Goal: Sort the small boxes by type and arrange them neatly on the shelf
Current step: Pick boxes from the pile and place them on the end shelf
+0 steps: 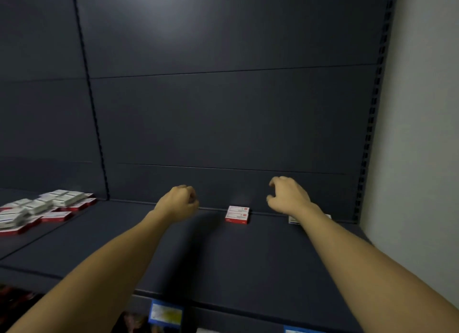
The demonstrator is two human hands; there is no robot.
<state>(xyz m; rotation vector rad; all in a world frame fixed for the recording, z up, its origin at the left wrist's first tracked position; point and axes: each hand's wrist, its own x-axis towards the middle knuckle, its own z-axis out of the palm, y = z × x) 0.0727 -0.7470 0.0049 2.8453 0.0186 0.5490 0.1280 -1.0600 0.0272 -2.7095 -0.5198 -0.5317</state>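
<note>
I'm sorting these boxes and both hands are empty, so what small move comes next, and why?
Probably reach the left hand toward the jumbled pile of boxes at the shelf's left end and fetch one. Only a small red-and-white stack stands at the back so far, and the right hand holds nothing.

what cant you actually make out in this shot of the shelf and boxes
- Head view: small white box at the back of the dark grey metal shelf; mostly hidden behind the right forearm, type unreadable.
- Print on the red and white box stack: too small.
- Heap of red and white boxes: cut by the left edge, blurred, count unclear.
- Left hand: seen from behind, so anything within the curled fingers is hidden.
- Blue price labels: blurred.
</note>
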